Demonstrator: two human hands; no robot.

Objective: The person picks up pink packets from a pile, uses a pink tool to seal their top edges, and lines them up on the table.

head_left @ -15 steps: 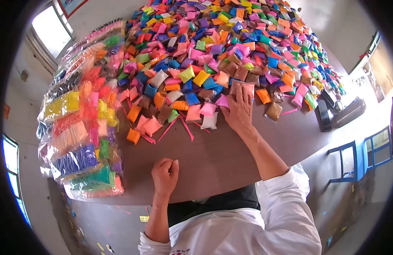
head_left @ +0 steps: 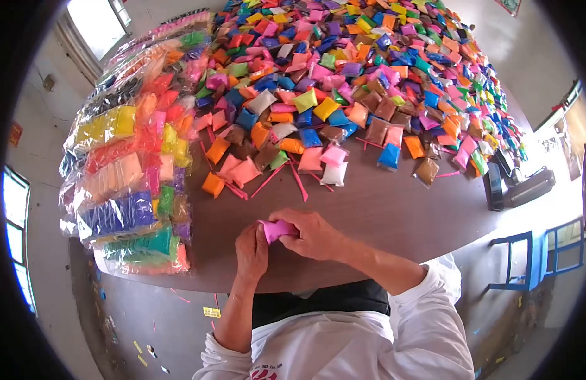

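Near the front of the brown table, my two hands meet around a small magenta-pink packet (head_left: 277, 231). My right hand (head_left: 313, 235) pinches it from the right, fingers bent over its side. From the left, my left hand (head_left: 252, 253) grips its other end between thumb and curled fingers. Beyond them lies a big heap of colourful small packets (head_left: 310, 101). At the heap's near edge are a blue packet (head_left: 388, 156), a white packet (head_left: 334, 173) and an orange packet (head_left: 213, 185).
Stacked clear bags of colour-sorted packets (head_left: 119, 209) fill the table's left side. Thin pink strips (head_left: 299, 183) lie before the heap. A dark phone-like object (head_left: 493, 187) and a dark cylindrical bottle (head_left: 530, 188) rest at the right edge. A blue chair (head_left: 536, 256) stands beyond.
My right hand has come back from the heap to my left hand, bringing the magenta-pink packet. My left hand, a fist before, now grips it too. A blue packet shows at the heap's edge.
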